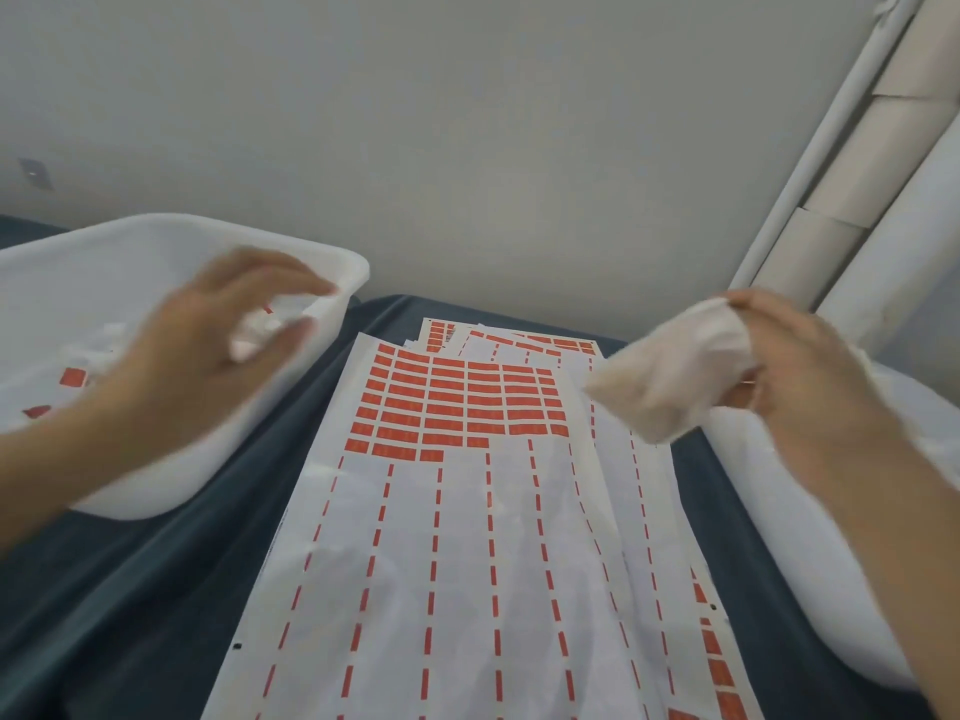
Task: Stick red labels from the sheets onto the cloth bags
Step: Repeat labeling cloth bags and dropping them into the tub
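While print stays unreadable, red labels (457,402), right hand (810,376) fingers clamped on cloth bag (670,376), left hand (208,345) fingers spread.

Top white paper label sheet (467,537): block of red rectangular labels (457,402) in rows at far end; nearer part bare white, striped with dashed red lines. Sheets underneath: same red on white. Tabletop cover (156,589): dark slate blue, plain. Left white plastic tub (322,262): red labels showing on white bags inside. Off-white cloth bag (670,371), plain. Right white plastic tub (779,511). Wall (467,122): pale grey.
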Demonstrator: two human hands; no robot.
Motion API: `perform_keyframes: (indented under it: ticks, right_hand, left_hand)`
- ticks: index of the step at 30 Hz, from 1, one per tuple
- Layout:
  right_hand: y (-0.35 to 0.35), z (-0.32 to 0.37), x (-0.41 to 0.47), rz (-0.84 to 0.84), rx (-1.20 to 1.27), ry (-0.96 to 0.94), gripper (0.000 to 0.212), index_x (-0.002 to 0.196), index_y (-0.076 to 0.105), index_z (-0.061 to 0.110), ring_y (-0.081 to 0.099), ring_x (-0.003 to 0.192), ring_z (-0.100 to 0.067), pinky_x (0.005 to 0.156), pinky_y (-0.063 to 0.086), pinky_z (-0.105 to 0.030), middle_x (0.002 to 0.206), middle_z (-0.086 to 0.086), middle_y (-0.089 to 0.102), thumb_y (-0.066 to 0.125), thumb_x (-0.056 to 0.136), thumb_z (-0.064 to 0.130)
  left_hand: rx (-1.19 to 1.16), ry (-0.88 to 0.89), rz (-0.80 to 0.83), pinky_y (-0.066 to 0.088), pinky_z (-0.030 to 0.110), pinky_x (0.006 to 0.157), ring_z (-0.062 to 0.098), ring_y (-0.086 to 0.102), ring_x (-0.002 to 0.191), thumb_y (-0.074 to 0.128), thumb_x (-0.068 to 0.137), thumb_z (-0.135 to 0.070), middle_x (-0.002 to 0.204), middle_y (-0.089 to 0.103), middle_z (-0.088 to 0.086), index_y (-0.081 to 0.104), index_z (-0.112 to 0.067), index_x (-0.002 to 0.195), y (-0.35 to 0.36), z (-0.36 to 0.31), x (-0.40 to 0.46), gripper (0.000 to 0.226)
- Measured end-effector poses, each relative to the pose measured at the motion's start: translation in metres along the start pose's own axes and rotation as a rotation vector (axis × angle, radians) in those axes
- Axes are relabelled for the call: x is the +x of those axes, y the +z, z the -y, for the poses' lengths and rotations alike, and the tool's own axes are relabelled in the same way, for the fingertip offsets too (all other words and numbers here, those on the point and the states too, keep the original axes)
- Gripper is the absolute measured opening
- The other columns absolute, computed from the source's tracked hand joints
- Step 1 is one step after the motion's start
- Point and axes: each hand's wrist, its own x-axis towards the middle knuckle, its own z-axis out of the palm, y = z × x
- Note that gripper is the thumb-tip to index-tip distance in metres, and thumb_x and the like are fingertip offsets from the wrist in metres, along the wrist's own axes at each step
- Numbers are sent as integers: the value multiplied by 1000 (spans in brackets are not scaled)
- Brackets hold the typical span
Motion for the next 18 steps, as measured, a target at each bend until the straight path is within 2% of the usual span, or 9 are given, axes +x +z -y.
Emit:
perform_keyframes:
  ticks: [2,4,6,8,10,12,16,18]
  right_hand:
    - [34,-7,-1,87,-22,59,26,79,60,18,60,66,-12,48,50,-22,70,4,65,42,94,6]
    - [62,-24,-6,159,-40,142,25,83,59,20,61,79,-19,55,53,-25,88,-3,64,41,97,10]
    - [83,-43,-10,178,-85,212,22,86,57,28,59,92,-21,61,54,-25,105,-4,60,42,99,19]
    - [97,-62,-14,168,-123,274,17,90,54,33,58,94,-19,66,55,-24,109,0,56,42,99,24]
    - [104,-78,-17,145,-99,334,16,90,52,35,58,91,-15,68,57,-24,103,5,56,43,98,25]
    - [108,-92,-21,127,-70,380,16,87,50,35,58,90,-16,74,57,-28,97,10,54,45,98,24]
    - [111,-122,-24,117,-126,452,7,100,51,27,57,91,-15,72,54,-23,106,3,54,49,96,21]
    - [111,-133,-26,142,-22,487,9,98,55,21,59,91,-18,80,53,-32,101,-2,59,47,97,16]
  left_hand:
    - [-212,1,111,43,16,83,3,56,102,45,81,-47,113,56,-19,55,-37,112,24,-39,-6,34]
    - [-362,-39,237,46,13,80,-2,56,105,41,76,-58,114,55,-26,46,-50,113,50,-59,-9,38]
    - [-454,-101,331,46,8,78,-7,54,105,42,75,-59,115,53,-28,42,-51,117,77,-59,-6,43]
    - [-563,-163,391,47,7,75,-10,54,100,46,73,-57,110,52,-33,41,-52,114,99,-60,-9,42]
    - [-598,-215,389,47,8,72,-9,55,95,50,70,-56,104,51,-35,43,-54,107,119,-59,-16,37]
    - [-616,-288,358,49,10,72,-2,58,93,54,69,-53,102,56,-29,48,-50,105,136,-52,-24,37]
    - [-699,-454,320,54,19,77,5,64,92,60,70,-51,98,65,-23,61,-42,101,160,-44,-42,33]
    - [-742,-510,304,54,17,73,4,64,89,61,66,-53,93,67,-25,65,-41,95,166,-42,-46,32]
